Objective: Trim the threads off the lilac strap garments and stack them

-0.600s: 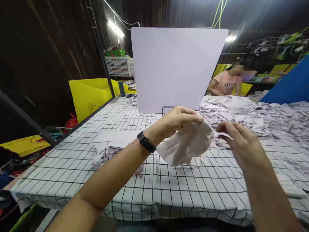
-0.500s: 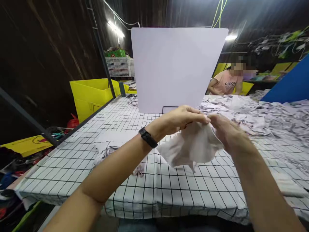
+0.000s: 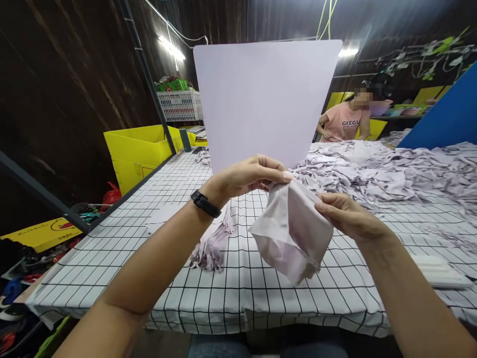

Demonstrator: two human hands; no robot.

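A pale pinkish-white piece of fabric (image 3: 290, 228) hangs above the table between my two hands. My left hand (image 3: 261, 174), with a black band on its wrist, pinches the fabric's top edge between thumb and fingers. On the other side, my right hand (image 3: 343, 214) grips the right edge in the same way. The cloth drapes in loose folds, its lower corner just over the grid-patterned tablecloth (image 3: 276, 311). Partly behind my left forearm lies a stack of similar fabric pieces (image 3: 210, 248), their narrow ends fanned toward me.
A large white board (image 3: 268, 104) stands upright at the back. Heaped pale fabric pieces (image 3: 372, 171) cover the right rear. Folded white cloth (image 3: 441, 271) lies at right. A yellow bin (image 3: 134, 154) is beyond the left edge; a co-worker (image 3: 345, 122) sits far right.
My right hand came in, took hold of the fabric's edge and moved down to the right, opening the cloth out. My left hand shifted slightly left, still pinching it.
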